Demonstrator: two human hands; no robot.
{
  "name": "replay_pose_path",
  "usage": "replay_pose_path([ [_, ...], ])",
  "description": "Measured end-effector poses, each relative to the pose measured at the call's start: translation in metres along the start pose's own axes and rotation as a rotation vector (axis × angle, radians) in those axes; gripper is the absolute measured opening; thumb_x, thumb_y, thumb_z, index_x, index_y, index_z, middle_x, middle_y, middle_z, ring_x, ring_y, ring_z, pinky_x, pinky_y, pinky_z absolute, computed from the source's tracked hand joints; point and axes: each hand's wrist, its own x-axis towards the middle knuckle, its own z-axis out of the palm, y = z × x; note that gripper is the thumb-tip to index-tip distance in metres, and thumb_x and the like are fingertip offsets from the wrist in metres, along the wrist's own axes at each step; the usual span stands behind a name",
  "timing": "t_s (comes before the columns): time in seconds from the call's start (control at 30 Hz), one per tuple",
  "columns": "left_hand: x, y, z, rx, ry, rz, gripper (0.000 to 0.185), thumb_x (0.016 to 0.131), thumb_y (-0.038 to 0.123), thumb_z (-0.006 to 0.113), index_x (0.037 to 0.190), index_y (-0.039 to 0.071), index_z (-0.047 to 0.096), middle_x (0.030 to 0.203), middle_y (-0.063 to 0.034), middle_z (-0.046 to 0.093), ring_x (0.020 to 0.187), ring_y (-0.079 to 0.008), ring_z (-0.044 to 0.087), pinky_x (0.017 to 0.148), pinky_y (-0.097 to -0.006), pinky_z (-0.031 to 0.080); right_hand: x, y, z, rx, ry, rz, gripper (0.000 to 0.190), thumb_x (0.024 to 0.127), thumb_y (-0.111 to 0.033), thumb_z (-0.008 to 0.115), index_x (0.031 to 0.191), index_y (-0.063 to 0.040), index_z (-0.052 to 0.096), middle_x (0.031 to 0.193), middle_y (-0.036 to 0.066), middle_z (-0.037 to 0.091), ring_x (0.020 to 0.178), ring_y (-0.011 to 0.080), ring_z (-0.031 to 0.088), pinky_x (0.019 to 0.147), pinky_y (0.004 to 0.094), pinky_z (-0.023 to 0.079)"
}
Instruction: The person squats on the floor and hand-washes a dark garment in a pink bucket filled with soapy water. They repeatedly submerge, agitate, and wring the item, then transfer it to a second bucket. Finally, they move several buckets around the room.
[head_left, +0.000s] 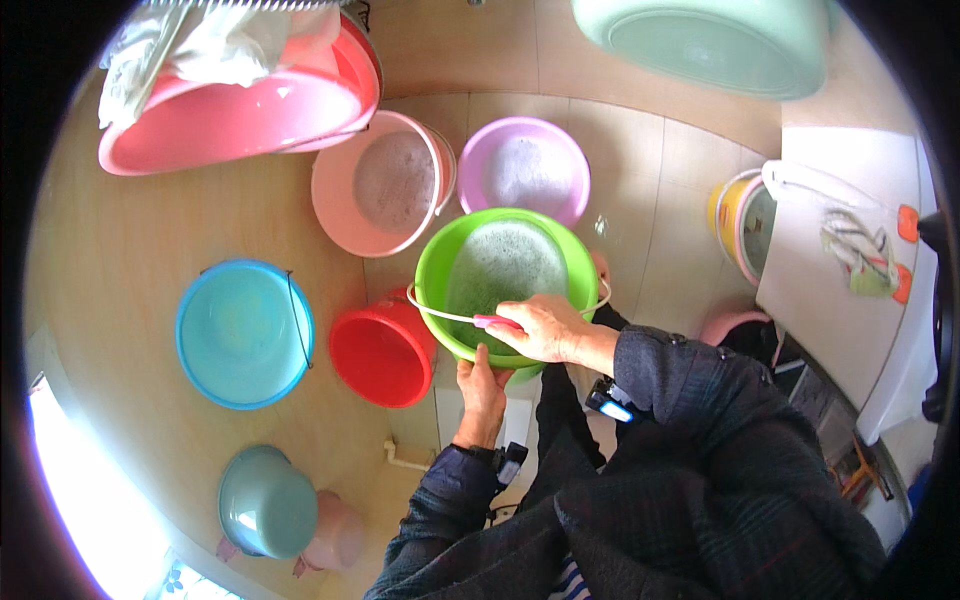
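A green plastic bucket (433, 281) with foamy water (514, 251) inside hangs tilted in front of me. My right hand (546, 328) is closed around the pink grip (496, 322) of its white bail handle. Lower down, my left hand (482, 394) clasps the near rim and outer wall, with its palm side partly hidden. Just beyond the green bucket are a purple basin (581, 174) and a pink bucket (330, 196), both with sudsy water in them. A red bucket (382, 352) leans on its side to the left.
A blue bucket (244, 334) with a wire handle is at left, pink basins (225, 124) at upper left, a pale green basin (701, 52) at top. Below left are a teal bucket (266, 502) and pink bucket (334, 529). Right, a yellow bucket (726, 214) adjoins a white surface (817, 300) bearing gloves (859, 244).
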Motion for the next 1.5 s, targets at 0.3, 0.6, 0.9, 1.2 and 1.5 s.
replay_pose_path([
  [0.3, -0.001, 0.027, 0.060, -0.008, 0.022, -0.023, 0.027, 0.094, 0.014, 0.047, 0.120, 0.007, 0.041, 0.111, -0.0146, 0.057, 0.089, -0.0311, 0.064, 0.070, -0.0417, 0.058, 0.034, 0.020, -0.057, 0.001, 0.109, -0.047, 0.041, 0.088, -0.045, 0.054, 0.071, -0.009, 0.063, 0.056, 0.016, 0.057, 0.053, 0.0345, 0.058, 0.049, 0.0418, 0.043],
  [0.6, 0.000, 0.043, 0.091, 0.017, 0.068, -0.037, 0.030, 0.093, 0.012, 0.046, 0.122, 0.006, 0.040, 0.113, -0.0173, 0.054, 0.093, -0.0347, 0.062, 0.079, -0.0475, 0.055, 0.038, 0.032, -0.070, 0.070, 0.102, -0.018, 0.045, 0.087, -0.048, 0.054, 0.065, -0.008, 0.059, 0.057, 0.016, 0.057, 0.056, 0.0371, 0.058, 0.051, 0.0461, 0.044],
  [0.9, 0.006, 0.057, 0.114, -0.025, -0.005, -0.017, 0.027, 0.094, 0.013, 0.043, 0.119, 0.002, 0.041, 0.111, -0.0186, 0.055, 0.093, -0.0337, 0.062, 0.075, -0.0435, 0.057, 0.036, 0.039, -0.067, 0.099, 0.157, -0.047, 0.039, 0.087, -0.041, 0.058, 0.067, -0.008, 0.057, 0.054, 0.014, 0.054, 0.052, 0.0343, 0.055, 0.048, 0.0423, 0.041],
  [1.2, 0.006, 0.062, 0.123, 0.019, -0.046, 0.067, 0.028, 0.095, 0.012, 0.042, 0.119, -0.001, 0.041, 0.111, -0.0186, 0.055, 0.096, -0.0326, 0.061, 0.080, -0.0445, 0.056, 0.034, 0.039, -0.068, 0.079, 0.129, -0.002, 0.043, 0.086, -0.047, 0.054, 0.070, -0.008, 0.060, 0.058, 0.014, 0.058, 0.058, 0.0358, 0.059, 0.053, 0.0451, 0.045],
  [1.5, 0.009, 0.057, 0.113, -0.023, 0.024, 0.067, 0.020, 0.095, 0.016, 0.047, 0.111, 0.004, 0.047, 0.099, -0.0136, 0.061, 0.078, -0.0220, 0.065, 0.061, -0.0324, 0.057, 0.030, 0.035, -0.055, 0.058, 0.102, -0.011, 0.038, 0.086, -0.043, 0.057, 0.070, -0.008, 0.060, 0.062, 0.015, 0.060, 0.059, 0.0353, 0.060, 0.053, 0.0438, 0.046],
])
